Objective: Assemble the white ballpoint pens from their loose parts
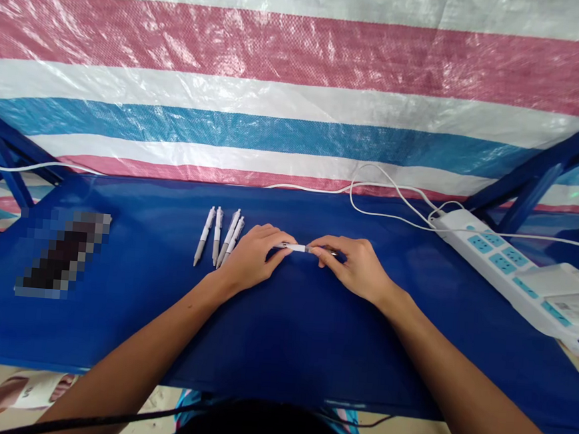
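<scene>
A white pen (297,248) lies sideways between my two hands, low over the blue table. My left hand (254,254) pinches its left end between thumb and fingers. At the other end, my right hand (353,262) grips the pen near its grey part, and the fingers hide much of that end. Just left of my left hand, several white pens with grey grips, such as this pen (204,237), lie side by side on the table. The rightmost of them is partly covered by my left hand.
On the blue table (279,343) a white power strip (506,267) with plugged-in adapters stands at the right. White cables (392,188) loop along the back edge. A pixelated dark object (63,253) lies at the left. Behind hangs a striped tarp (282,49); another person's foot shows at lower left.
</scene>
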`<move>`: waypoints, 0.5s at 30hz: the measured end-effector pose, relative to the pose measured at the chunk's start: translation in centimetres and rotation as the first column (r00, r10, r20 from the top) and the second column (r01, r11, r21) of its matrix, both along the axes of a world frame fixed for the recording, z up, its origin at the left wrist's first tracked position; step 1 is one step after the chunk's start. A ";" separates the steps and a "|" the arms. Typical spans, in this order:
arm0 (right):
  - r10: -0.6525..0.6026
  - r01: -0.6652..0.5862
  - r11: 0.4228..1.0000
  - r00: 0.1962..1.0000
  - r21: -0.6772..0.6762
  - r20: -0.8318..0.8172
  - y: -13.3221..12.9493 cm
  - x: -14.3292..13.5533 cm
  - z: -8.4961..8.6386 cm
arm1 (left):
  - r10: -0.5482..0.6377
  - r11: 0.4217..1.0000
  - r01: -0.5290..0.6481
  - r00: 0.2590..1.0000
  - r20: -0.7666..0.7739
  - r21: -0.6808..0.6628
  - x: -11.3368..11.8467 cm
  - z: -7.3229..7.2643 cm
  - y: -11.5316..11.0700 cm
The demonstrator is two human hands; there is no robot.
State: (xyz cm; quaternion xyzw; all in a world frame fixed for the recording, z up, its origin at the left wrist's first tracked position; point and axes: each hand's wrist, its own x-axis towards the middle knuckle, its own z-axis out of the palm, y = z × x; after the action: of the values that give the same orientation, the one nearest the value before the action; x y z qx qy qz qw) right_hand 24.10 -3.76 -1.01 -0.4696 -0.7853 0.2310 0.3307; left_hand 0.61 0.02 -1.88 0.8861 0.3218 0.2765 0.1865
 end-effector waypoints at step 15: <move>-0.069 0.069 0.994 0.998 0.084 -0.001 0.3 0.5 0.5 | 0.049 0.999 -0.049 0.998 0.032 -0.001 -0.2 -0.1 0.3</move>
State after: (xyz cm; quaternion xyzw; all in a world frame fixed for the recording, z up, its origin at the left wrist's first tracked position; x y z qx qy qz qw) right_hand 24.63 -3.45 -0.52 -0.4821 -0.7780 0.1858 0.3574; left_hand 0.45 0.30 -1.93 0.8735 0.3402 0.2951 0.1848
